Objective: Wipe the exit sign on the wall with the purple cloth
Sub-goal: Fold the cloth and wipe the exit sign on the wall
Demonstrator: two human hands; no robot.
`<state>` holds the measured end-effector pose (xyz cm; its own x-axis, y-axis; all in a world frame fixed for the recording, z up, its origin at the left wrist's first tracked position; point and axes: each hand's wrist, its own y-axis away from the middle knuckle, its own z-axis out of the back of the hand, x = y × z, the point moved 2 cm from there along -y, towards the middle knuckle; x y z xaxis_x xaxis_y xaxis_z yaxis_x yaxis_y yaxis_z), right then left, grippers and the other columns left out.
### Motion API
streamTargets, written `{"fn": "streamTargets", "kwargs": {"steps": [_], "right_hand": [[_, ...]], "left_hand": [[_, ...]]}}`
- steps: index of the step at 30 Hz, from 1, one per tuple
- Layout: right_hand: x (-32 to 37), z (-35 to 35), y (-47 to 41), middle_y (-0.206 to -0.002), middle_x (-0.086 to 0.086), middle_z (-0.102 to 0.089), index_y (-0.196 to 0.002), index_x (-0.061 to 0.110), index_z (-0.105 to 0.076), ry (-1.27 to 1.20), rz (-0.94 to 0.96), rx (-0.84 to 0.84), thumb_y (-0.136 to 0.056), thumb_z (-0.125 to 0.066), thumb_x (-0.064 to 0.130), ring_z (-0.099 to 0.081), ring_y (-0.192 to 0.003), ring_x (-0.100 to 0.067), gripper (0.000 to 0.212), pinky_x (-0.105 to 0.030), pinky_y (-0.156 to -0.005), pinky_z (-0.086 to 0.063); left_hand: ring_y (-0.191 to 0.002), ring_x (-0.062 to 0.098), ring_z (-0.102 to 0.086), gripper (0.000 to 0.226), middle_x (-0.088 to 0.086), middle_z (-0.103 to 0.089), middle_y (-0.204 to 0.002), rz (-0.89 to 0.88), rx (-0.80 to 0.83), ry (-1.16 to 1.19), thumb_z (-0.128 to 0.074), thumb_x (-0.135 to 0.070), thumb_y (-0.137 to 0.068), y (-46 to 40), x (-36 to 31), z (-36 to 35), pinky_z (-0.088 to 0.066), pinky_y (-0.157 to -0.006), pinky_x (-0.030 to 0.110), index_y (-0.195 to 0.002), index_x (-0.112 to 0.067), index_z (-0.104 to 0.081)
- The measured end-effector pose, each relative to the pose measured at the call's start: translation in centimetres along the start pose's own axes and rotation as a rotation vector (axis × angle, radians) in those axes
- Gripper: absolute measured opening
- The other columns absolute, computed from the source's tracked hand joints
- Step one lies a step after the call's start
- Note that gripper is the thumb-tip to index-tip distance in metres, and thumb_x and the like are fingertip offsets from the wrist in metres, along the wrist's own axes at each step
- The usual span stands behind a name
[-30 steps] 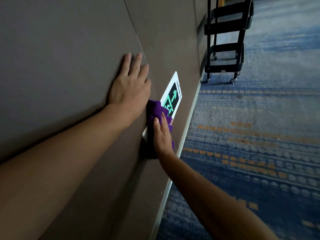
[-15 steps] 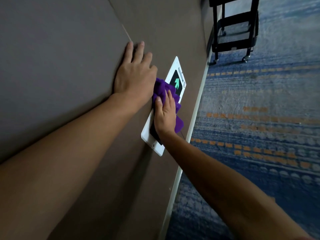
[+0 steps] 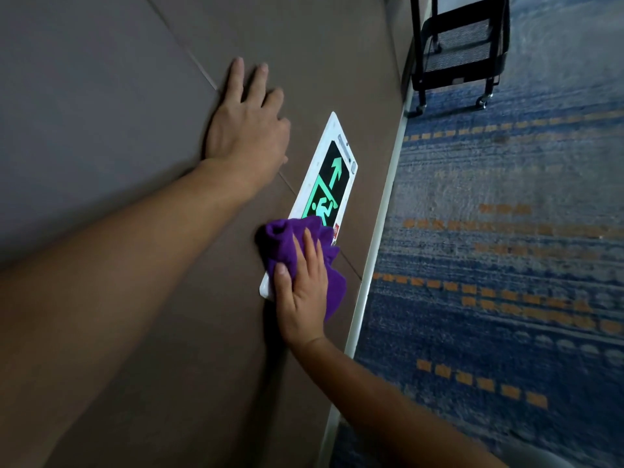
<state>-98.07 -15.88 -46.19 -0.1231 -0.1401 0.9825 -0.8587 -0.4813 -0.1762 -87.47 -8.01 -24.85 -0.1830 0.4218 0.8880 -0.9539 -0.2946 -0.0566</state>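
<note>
The exit sign [image 3: 329, 173] is a white-framed plate low on the brown wall, with a green arrow and running figure on black. My right hand [image 3: 304, 298] presses the bunched purple cloth [image 3: 287, 244] against the sign's near end, covering that part of it. My left hand [image 3: 248, 126] lies flat on the wall just left of the sign's far end, fingers spread, holding nothing.
A pale skirting strip [image 3: 378, 251] runs along the wall's foot. To its right lies blue carpet with orange dashes [image 3: 506, 265]. A black wheeled cart [image 3: 462, 52] stands against the wall farther ahead.
My right hand has slid the cloth from the sign's far part back to its near end, uncovering the arrow and running figure. My left hand stays flat on the wall.
</note>
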Motion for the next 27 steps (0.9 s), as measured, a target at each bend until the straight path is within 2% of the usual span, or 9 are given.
{"fn": "streamTargets", "kwargs": {"steps": [3,5,9,12,15,19,22,24,27], "right_hand": [[-0.3,0.6,-1.7,-0.17,0.002,-0.028,-0.156,0.035,-0.034,0.008,-0.029,0.011,-0.099,-0.035,0.053,-0.015,-0.16,-0.021,0.059,-0.051,-0.126,-0.018],[-0.1,0.5,-2.0,-0.171,0.003,-0.026,-0.156,0.035,-0.034,-0.001,-0.054,0.014,-0.099,-0.032,0.055,-0.012,-0.161,-0.02,0.061,-0.052,-0.127,-0.016],[0.2,0.0,-0.4,-0.171,0.008,-0.024,-0.151,0.049,-0.028,-0.041,-0.085,-0.01,-0.101,-0.029,0.056,-0.007,-0.161,-0.014,0.051,-0.053,-0.127,-0.013],[0.0,-0.4,1.1,-0.171,0.015,-0.022,-0.147,0.06,-0.026,-0.078,-0.106,-0.009,-0.102,-0.026,0.058,-0.005,-0.16,-0.008,0.045,-0.052,-0.128,-0.011],[-0.1,-0.9,1.0,-0.171,0.013,-0.023,-0.15,0.054,-0.028,-0.049,-0.093,-0.018,-0.102,-0.03,0.057,-0.006,-0.161,-0.011,0.048,-0.054,-0.127,-0.013],[-0.3,-0.4,-2.8,-0.171,0.007,-0.025,-0.155,0.042,-0.035,0.008,-0.007,-0.017,-0.101,-0.034,0.055,-0.009,-0.161,-0.016,0.055,-0.055,-0.127,-0.015],[-0.3,0.2,-6.7,-0.171,0.006,-0.027,-0.155,0.036,-0.039,-0.004,-0.015,-0.033,-0.1,-0.032,0.056,-0.011,-0.161,-0.017,0.059,-0.055,-0.126,-0.016],[-0.4,0.6,-8.1,-0.171,0.006,-0.026,-0.156,0.036,-0.037,-0.007,-0.064,-0.039,-0.1,-0.029,0.057,-0.011,-0.161,-0.017,0.061,-0.055,-0.126,-0.016],[-0.4,0.5,-5.2,-0.172,0.008,-0.023,-0.156,0.043,-0.033,-0.014,-0.064,-0.017,-0.102,-0.031,0.058,-0.008,-0.161,-0.015,0.057,-0.057,-0.125,-0.018]], "left_hand": [[-0.149,0.036,-0.025,0.057,0.011,-0.043,-0.155,-0.047,-0.021,-0.044,-0.049,-0.065,-0.092,0.3,0.3,0.2,-0.018,-0.122,0.049,-0.133,-0.028,-0.064],[-0.148,0.036,-0.027,0.057,0.011,-0.044,-0.153,-0.064,-0.031,-0.046,-0.05,-0.065,-0.091,0.3,0.5,0.4,-0.02,-0.121,0.047,-0.132,-0.028,-0.065],[-0.154,0.037,-0.014,0.06,0.011,-0.034,-0.162,-0.058,0.025,-0.049,-0.049,-0.066,-0.092,0.1,0.5,0.9,-0.008,-0.124,0.057,-0.14,-0.03,-0.058],[-0.156,0.037,-0.01,0.061,0.01,-0.03,-0.164,-0.057,0.043,-0.054,-0.048,-0.066,-0.092,0.1,0.4,0.8,-0.005,-0.124,0.059,-0.142,-0.031,-0.056],[-0.156,0.038,-0.008,0.065,0.01,-0.027,-0.166,-0.062,0.027,-0.07,-0.048,-0.07,-0.09,-0.1,1.0,0.5,-0.004,-0.124,0.061,-0.143,-0.033,-0.054],[-0.156,0.039,-0.004,0.077,0.013,-0.016,-0.169,-0.032,-0.072,-0.127,-0.046,-0.072,-0.088,-0.2,1.2,0.5,-0.006,-0.123,0.062,-0.153,-0.032,-0.041],[-0.156,0.039,-0.004,0.075,0.013,-0.017,-0.169,-0.028,-0.08,-0.162,-0.044,-0.071,-0.089,-0.5,1.2,0.0,-0.007,-0.123,0.063,-0.151,-0.029,-0.045],[-0.156,0.039,-0.006,0.073,0.012,-0.021,-0.168,-0.05,-0.052,-0.172,-0.041,-0.071,-0.09,-1.6,1.3,0.0,-0.007,-0.122,0.063,-0.149,-0.029,-0.048],[-0.156,0.04,-0.007,0.07,0.012,-0.022,-0.168,-0.054,-0.037,-0.17,-0.037,-0.07,-0.091,-3.0,1.5,-0.1,-0.006,-0.122,0.064,-0.147,-0.03,-0.049]]}}
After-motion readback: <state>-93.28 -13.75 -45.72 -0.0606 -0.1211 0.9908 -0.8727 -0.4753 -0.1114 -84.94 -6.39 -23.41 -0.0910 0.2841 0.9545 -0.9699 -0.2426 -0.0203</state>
